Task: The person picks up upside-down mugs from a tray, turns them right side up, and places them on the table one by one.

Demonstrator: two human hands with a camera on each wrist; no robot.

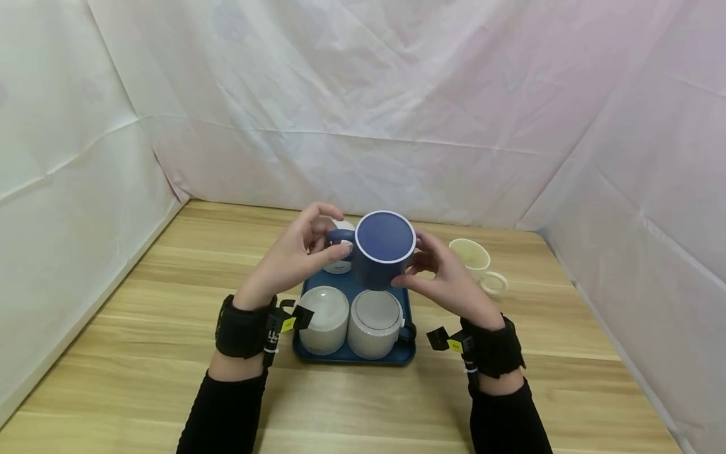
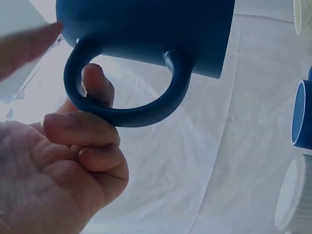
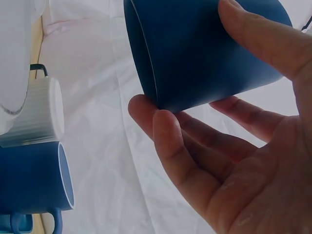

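Above the blue tray (image 1: 354, 359) I hold a dark blue mug (image 1: 384, 249) upside down in the air, my left hand (image 1: 295, 255) pinching its handle, my right hand (image 1: 445, 277) curled round its wall. Two white ribbed mugs (image 1: 374, 323) sit inverted on the tray; a cream mug (image 1: 473, 260) stands on the worktop (image 1: 142, 302) to the right.

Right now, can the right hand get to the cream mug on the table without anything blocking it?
Probably yes, once freed. The cream mug stands alone on the table, just beyond the right hand, outside the blue tray. But that hand and the left hand both hold the blue mug.
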